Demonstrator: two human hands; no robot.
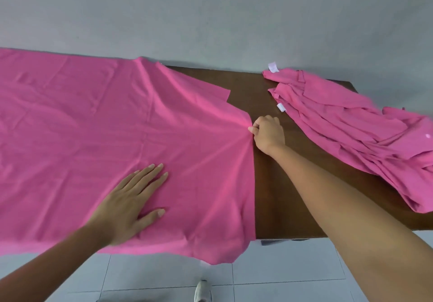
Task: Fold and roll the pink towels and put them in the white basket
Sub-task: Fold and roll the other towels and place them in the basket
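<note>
Right hand (pixel 268 135), centre-right of frame: fingers (pixel 254 128) curled, pinching the right edge of the spread pink towel (pixel 93 126); cloth gathers into radiating creases at the pinch. Left hand (pixel 131 204), lower centre-left: fingers (pixel 150 175) straight and slightly spread, thumb out to the side, palm flat on the same towel, pressing it onto the table (pixel 276 196). Both forearms bare, entering from the bottom corners.

Spread towel covers the left two-thirds of the frame, lying mostly flat with soft wrinkles; its near edge hangs over the table's front edge at lower centre. A second layer or corner shows at its upper right edge; cannot tell if it is the same towel folded or another one.

Surface: dark brown wooden table, bare strip visible between the spread towel and the towel pile (pixel 351 123). Room: plain pale grey wall (pixel 210 15) across the top, light tiled floor (pixel 281 276) at the bottom.

Count: one spread towel, one crumpled pile of pink towels at right of frame, number in it cannot be told; two white tags (pixel 273 67) visible on the pile. Pile is well apart from both hands, partly hanging off the table's right edge.

One grey-white shoe (pixel 202 291) at bottom centre on the floor.
</note>
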